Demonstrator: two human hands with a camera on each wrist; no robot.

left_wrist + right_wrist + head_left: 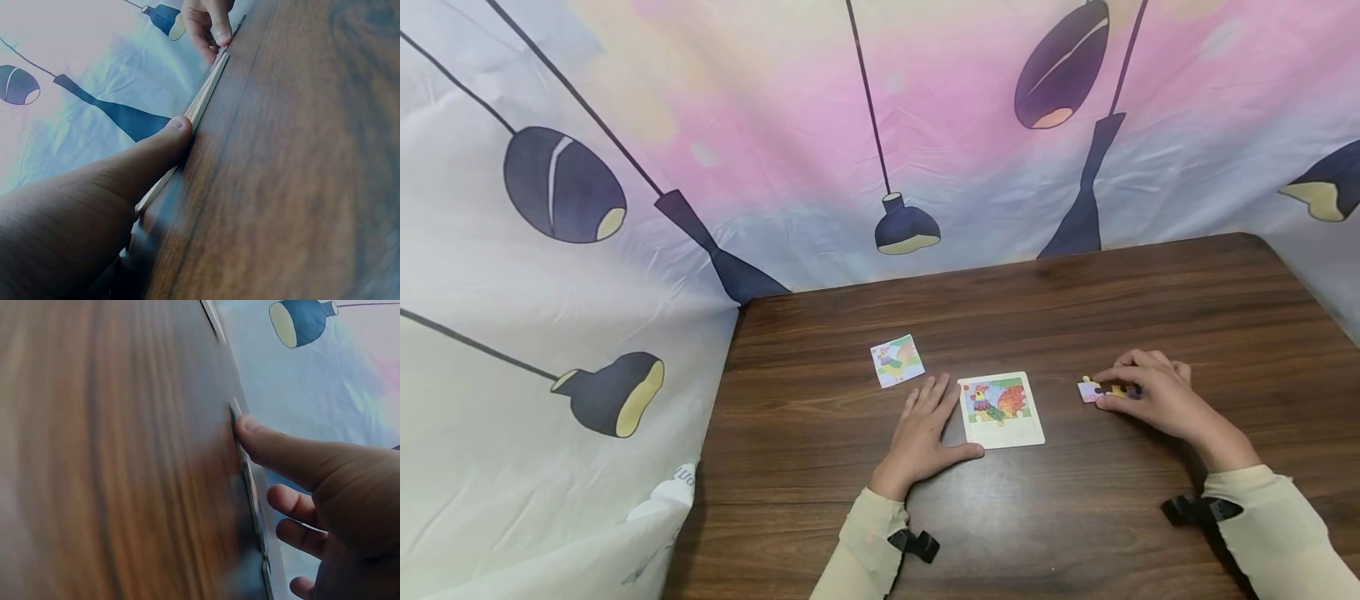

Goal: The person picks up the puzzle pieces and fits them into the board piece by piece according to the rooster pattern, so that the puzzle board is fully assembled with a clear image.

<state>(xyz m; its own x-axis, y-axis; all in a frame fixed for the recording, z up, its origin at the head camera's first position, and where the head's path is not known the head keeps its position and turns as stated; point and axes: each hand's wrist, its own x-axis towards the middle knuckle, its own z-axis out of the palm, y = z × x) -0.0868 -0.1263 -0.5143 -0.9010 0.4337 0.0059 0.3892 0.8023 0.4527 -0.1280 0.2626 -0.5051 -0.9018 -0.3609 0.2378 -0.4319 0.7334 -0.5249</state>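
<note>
A square jigsaw board (pixel 1009 436) with a pale frame lies on the table; its upper part shows a rooster picture and its lower strip is bare. My left hand (pixel 923 437) rests at the board's left side, fingers straight, with the thumb against its near left corner. In the left wrist view that thumb touches the board's edge (pixel 204 103). To the right of the board, my right hand (pixel 1161 396) pinches a jigsaw piece (pixel 1087 391) between thumb and fingers, low over the table. Other colourful pieces (pixel 1118 390) lie under these fingers, partly hidden.
A small square card (pixel 898 362) with a similar rooster picture lies beyond my left fingertips. The dark wooden table (pixel 820 467) meets a hanging cloth (pixel 805 167) printed with lamps at its back and left edges.
</note>
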